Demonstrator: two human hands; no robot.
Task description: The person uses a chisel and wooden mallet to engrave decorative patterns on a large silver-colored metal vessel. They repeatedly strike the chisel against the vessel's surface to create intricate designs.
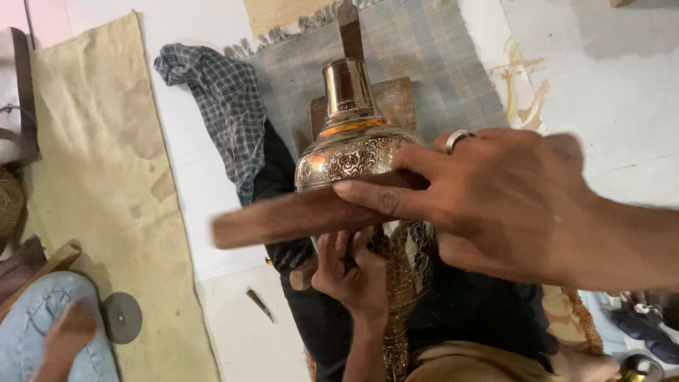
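The right hand (495,205) is closed around one end of a flat wooden mallet (297,216), fingers wrapped over the top; the mallet lies crosswise and is blurred, which I take to mean it is mid-swing. Just beneath it the left hand (350,272) is pinched shut around a thin tool whose shape is hidden by the fingers, its tip set against the side of the engraved brass vase (353,152). The vase lies on its side across the person's lap, on a dark cloth (467,311), with its plain polished neck (346,88) pointing away and resting on a wooden block (399,99); a dense chased pattern covers the shoulder and body. Beyond the block a grey woven mat (438,64) covers the floor; a checked cloth (219,99) lies crumpled to the left, beside a stained tan sheet (99,141). A small metal tool (259,304) and a dark disc (122,318) lie on the floor nearby; another person's denim knee (42,318) shows at the lower left corner.

By my judgement the step in hand is striking the held tool to work the pattern into the brass; the next blow calls for the tip held steady on the line, and the vase kept from rolling.
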